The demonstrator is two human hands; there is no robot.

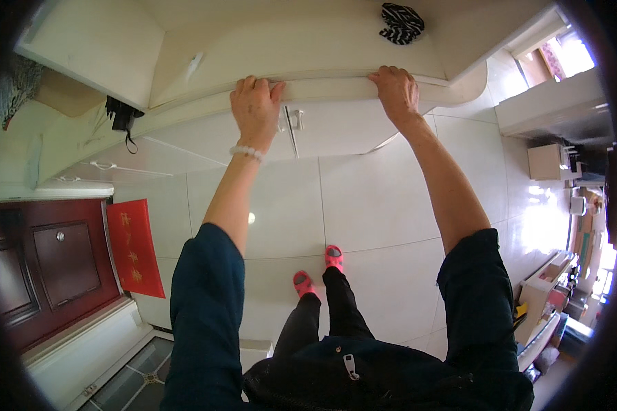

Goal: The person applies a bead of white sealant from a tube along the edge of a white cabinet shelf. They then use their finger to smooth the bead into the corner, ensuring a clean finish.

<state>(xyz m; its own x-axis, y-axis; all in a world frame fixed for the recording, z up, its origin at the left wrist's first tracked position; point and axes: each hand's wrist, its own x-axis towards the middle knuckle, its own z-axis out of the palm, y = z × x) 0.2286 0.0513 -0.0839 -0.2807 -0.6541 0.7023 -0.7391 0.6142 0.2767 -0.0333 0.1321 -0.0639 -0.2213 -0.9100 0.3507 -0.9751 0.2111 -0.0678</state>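
My left hand [256, 108], with a pale beaded bracelet [247, 151] at the wrist, has its fingers curled over the front edge [329, 88] of a cream cabinet. My right hand [397, 95] grips the same edge farther right. A thin dark seam runs behind the edge between both hands; the fingertips are partly hidden there. Beyond it, a black-and-white patterned cloth [402, 23] lies crumpled on the cabinet's shelf surface [293, 49]. Two white cabinet doors [339, 126] with small handles sit below the edge.
A black strapped item [122, 115], perhaps a folded umbrella, hangs over the left ledge. A dark red door [67, 246] and red mat [135, 248] are at left. Pink shoes [334, 257] stand on the tiled floor [385, 200]. Cluttered furniture [550, 293] lines the right.
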